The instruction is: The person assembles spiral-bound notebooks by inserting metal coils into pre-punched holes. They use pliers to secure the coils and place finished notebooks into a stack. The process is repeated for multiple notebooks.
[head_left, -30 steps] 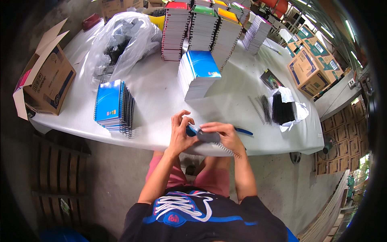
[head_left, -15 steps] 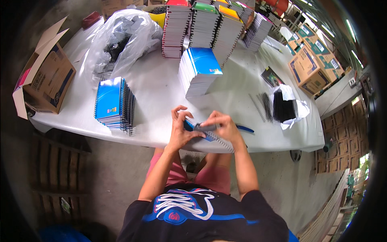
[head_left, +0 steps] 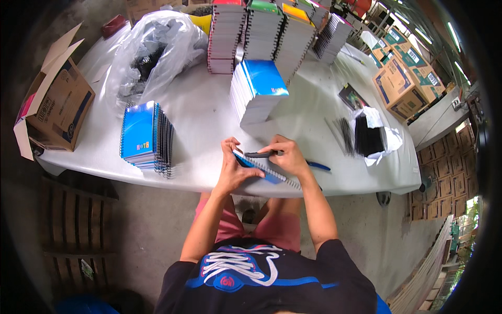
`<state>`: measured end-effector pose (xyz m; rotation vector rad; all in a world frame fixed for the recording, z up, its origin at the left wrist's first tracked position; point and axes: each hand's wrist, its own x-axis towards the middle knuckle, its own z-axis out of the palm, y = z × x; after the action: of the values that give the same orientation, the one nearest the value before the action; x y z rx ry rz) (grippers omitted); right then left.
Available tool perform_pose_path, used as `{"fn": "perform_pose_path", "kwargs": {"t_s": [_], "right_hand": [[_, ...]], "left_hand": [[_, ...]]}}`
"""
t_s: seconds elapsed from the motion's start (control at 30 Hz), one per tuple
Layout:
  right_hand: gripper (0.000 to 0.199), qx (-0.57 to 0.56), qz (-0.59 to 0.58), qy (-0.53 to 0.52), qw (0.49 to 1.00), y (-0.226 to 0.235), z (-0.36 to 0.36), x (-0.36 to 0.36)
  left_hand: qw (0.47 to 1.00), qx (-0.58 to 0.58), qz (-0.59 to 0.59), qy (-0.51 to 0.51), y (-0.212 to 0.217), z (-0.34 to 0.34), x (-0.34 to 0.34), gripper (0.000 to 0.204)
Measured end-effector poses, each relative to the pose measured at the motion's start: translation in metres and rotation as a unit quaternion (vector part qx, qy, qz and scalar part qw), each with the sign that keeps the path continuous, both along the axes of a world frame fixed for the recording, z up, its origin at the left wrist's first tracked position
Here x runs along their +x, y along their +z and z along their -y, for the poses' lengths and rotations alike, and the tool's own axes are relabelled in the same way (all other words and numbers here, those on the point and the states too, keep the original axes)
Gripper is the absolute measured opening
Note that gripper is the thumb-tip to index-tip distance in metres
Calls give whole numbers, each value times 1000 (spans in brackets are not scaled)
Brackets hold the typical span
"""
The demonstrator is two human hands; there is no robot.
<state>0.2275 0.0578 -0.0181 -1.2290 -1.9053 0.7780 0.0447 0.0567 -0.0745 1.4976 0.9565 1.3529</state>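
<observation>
At the table's near edge my left hand grips a blue notebook, which is tilted on its side, with a wire spiral running along its upper edge. My right hand is closed around a dark, slim tool. That tool lies close over the spiral near the notebook's far end; whether it touches the wire I cannot tell. Just right of my right hand, a blue-handled tool rests on the table, its other end hidden.
Bound blue notebooks are piled at left, and a taller blue-covered stack stands ahead. Black spiral wires lie in white wrapping at right. A clear plastic bag, an open carton and coloured notebook stacks stand farther off.
The dark tool in my right hand has shifted up and away, exposing more of the spiral. My left hand still holds the notebook in about the same place.
</observation>
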Motion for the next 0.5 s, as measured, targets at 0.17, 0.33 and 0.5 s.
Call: {"fn": "perform_pose_path", "kwargs": {"t_s": [0.17,0.33,0.5], "right_hand": [[43,52,-66,111,990,18,5,-17],[43,36,-173,136,975,24,5,-30],[34,23,31,9,999,1,-9,-15]], "left_hand": [[1000,-19,15,-9,-11,-1,-6,94],[997,58,-46,8,-8,-1,-7,97],[996,78,-37,25,-15,-5,-4,95]]}}
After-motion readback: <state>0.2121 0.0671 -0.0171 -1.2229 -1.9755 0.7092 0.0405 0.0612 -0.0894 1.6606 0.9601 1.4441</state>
